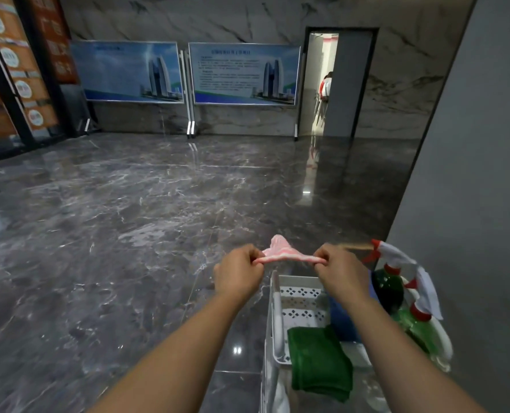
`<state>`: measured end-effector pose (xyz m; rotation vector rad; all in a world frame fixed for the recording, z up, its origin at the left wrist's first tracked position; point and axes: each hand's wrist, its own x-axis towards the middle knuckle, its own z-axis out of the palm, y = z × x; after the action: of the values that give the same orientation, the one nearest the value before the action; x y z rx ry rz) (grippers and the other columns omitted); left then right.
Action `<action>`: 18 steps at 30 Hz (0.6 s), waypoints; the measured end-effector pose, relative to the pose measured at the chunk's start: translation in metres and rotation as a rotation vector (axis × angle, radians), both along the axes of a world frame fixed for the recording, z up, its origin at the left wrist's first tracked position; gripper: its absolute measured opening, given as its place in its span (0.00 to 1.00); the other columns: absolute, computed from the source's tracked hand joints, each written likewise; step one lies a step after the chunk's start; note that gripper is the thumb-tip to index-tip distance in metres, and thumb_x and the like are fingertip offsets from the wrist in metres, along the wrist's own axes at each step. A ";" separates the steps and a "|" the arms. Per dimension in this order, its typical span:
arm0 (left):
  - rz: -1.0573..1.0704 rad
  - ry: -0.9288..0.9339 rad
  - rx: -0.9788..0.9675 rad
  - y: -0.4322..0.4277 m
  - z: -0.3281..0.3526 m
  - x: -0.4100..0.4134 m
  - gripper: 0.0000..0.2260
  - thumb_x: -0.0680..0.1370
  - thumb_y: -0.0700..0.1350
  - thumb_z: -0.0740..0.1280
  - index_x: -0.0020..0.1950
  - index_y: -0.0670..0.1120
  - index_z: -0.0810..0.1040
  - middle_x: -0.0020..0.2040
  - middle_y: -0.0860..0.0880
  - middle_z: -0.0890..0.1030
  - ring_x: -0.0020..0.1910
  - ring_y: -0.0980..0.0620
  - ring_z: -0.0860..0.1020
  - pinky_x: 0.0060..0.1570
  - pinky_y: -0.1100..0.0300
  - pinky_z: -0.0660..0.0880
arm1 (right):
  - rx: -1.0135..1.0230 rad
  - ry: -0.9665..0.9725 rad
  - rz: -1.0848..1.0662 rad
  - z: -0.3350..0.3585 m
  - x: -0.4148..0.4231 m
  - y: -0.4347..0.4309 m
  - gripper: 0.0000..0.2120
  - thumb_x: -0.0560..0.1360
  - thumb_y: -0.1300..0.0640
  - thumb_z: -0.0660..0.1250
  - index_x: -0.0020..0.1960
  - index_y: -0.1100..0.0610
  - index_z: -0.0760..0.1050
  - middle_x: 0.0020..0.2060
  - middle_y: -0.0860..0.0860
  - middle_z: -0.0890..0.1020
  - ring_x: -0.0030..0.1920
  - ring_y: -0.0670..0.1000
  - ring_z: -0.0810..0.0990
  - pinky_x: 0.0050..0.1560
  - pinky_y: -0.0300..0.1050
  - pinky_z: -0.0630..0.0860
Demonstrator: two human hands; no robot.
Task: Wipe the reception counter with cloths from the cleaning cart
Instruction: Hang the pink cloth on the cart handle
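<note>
The left hand [237, 272] and right hand [341, 272] pinch the pink cloth [280, 254] taut between curled fingers [255, 258]; better to unfold it flat before wiping.

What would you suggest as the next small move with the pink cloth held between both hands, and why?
Probably spread the pink striped cloth open: the left hand and right hand pinch its ends, and it is bunched into a narrow strip between them, not yet open enough for wiping.

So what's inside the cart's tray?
A folded green cloth, a blue thing and green spray bottles. The right arm covers most of the blue thing, so I cannot tell what it is.
</note>
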<state>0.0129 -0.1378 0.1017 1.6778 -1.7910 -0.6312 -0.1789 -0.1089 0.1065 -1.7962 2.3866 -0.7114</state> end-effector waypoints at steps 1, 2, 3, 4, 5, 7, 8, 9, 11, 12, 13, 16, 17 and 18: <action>-0.002 -0.013 0.051 0.007 -0.020 0.000 0.08 0.74 0.46 0.67 0.36 0.55 0.75 0.40 0.53 0.83 0.44 0.49 0.81 0.53 0.49 0.76 | 0.070 0.013 0.034 -0.020 0.002 0.008 0.05 0.77 0.53 0.63 0.49 0.48 0.78 0.45 0.50 0.83 0.47 0.54 0.80 0.40 0.45 0.72; 0.000 -0.042 0.109 0.014 -0.039 0.001 0.08 0.75 0.47 0.67 0.36 0.56 0.74 0.40 0.55 0.82 0.45 0.50 0.81 0.55 0.49 0.75 | 0.143 0.028 0.068 -0.039 0.005 0.015 0.06 0.77 0.53 0.63 0.51 0.48 0.78 0.47 0.50 0.83 0.49 0.54 0.80 0.41 0.45 0.73; 0.001 -0.086 0.162 0.022 -0.056 0.003 0.07 0.75 0.47 0.66 0.37 0.56 0.74 0.39 0.56 0.81 0.45 0.51 0.80 0.57 0.50 0.74 | 0.198 0.051 0.096 -0.057 0.008 0.021 0.08 0.77 0.54 0.62 0.53 0.48 0.78 0.50 0.50 0.83 0.51 0.54 0.80 0.43 0.45 0.72; -0.001 -0.117 0.196 0.029 -0.071 0.004 0.06 0.76 0.48 0.66 0.38 0.56 0.74 0.39 0.57 0.80 0.46 0.52 0.80 0.57 0.51 0.74 | 0.239 0.085 0.119 -0.071 0.012 0.025 0.10 0.76 0.54 0.62 0.54 0.48 0.78 0.52 0.50 0.83 0.54 0.54 0.80 0.46 0.45 0.72; -0.006 -0.132 0.231 0.034 -0.084 0.005 0.05 0.75 0.49 0.66 0.39 0.56 0.75 0.39 0.58 0.80 0.47 0.53 0.80 0.57 0.52 0.74 | 0.265 0.114 0.138 -0.082 0.015 0.028 0.11 0.76 0.54 0.62 0.56 0.48 0.78 0.53 0.50 0.83 0.56 0.55 0.79 0.47 0.44 0.72; -0.044 -0.064 0.280 0.037 -0.099 0.006 0.03 0.72 0.51 0.67 0.38 0.57 0.76 0.40 0.58 0.82 0.45 0.54 0.81 0.53 0.53 0.76 | 0.276 0.148 0.169 -0.091 0.020 0.031 0.12 0.76 0.54 0.61 0.57 0.48 0.79 0.54 0.51 0.82 0.56 0.55 0.79 0.49 0.44 0.73; -0.082 -0.005 0.305 0.034 -0.105 0.005 0.02 0.69 0.52 0.67 0.36 0.57 0.77 0.39 0.57 0.83 0.43 0.54 0.81 0.49 0.52 0.78 | 0.286 0.157 0.182 -0.091 0.022 0.031 0.12 0.77 0.53 0.61 0.57 0.48 0.79 0.54 0.51 0.82 0.57 0.55 0.79 0.50 0.44 0.73; -0.115 0.045 0.326 0.031 -0.107 0.004 0.02 0.66 0.53 0.67 0.35 0.57 0.77 0.38 0.55 0.83 0.40 0.53 0.81 0.46 0.52 0.79 | 0.295 0.152 0.198 -0.091 0.022 0.030 0.12 0.77 0.52 0.62 0.57 0.47 0.80 0.54 0.51 0.82 0.57 0.54 0.79 0.50 0.44 0.73; -0.127 0.145 0.359 0.027 -0.097 0.001 0.03 0.64 0.51 0.67 0.35 0.55 0.78 0.36 0.53 0.83 0.37 0.53 0.80 0.42 0.56 0.78 | 0.372 0.110 0.231 -0.090 0.020 0.024 0.13 0.75 0.52 0.64 0.58 0.45 0.81 0.55 0.50 0.83 0.58 0.54 0.79 0.52 0.44 0.74; -0.107 0.219 0.357 0.025 -0.088 0.000 0.02 0.67 0.46 0.67 0.36 0.53 0.78 0.37 0.52 0.82 0.38 0.53 0.79 0.41 0.59 0.76 | 0.418 0.062 0.234 -0.089 0.019 0.020 0.14 0.74 0.52 0.64 0.59 0.45 0.81 0.57 0.49 0.82 0.58 0.54 0.79 0.54 0.44 0.75; -0.064 0.311 0.357 0.022 -0.079 -0.001 0.06 0.71 0.41 0.66 0.38 0.52 0.78 0.39 0.51 0.82 0.40 0.52 0.78 0.41 0.60 0.74 | 0.421 -0.037 0.227 -0.087 0.018 0.015 0.16 0.74 0.53 0.65 0.60 0.47 0.80 0.58 0.49 0.82 0.59 0.53 0.79 0.57 0.45 0.76; -0.035 0.550 0.391 0.011 -0.059 -0.007 0.07 0.80 0.38 0.60 0.49 0.47 0.76 0.47 0.50 0.79 0.45 0.54 0.76 0.43 0.62 0.72 | 0.200 -0.619 0.131 -0.078 0.023 0.000 0.16 0.77 0.59 0.63 0.64 0.55 0.78 0.56 0.51 0.82 0.57 0.53 0.79 0.61 0.49 0.74; -0.070 0.605 0.418 0.009 -0.054 -0.012 0.06 0.82 0.41 0.58 0.53 0.48 0.75 0.48 0.51 0.79 0.46 0.57 0.76 0.44 0.63 0.72 | 0.155 -0.855 0.110 -0.076 0.030 -0.004 0.16 0.79 0.59 0.62 0.66 0.55 0.75 0.54 0.51 0.80 0.55 0.52 0.79 0.59 0.49 0.75; -0.105 0.658 0.453 0.007 -0.053 -0.018 0.08 0.83 0.45 0.56 0.55 0.48 0.75 0.50 0.50 0.80 0.48 0.56 0.78 0.48 0.62 0.74 | 0.142 -1.096 0.104 -0.075 0.039 -0.009 0.16 0.80 0.58 0.61 0.68 0.54 0.72 0.53 0.50 0.79 0.53 0.51 0.79 0.56 0.48 0.75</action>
<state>-0.0054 -0.1308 0.0490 1.3971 -1.3136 -1.5225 -0.1404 -0.1174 0.0317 -1.0043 1.5297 -1.0880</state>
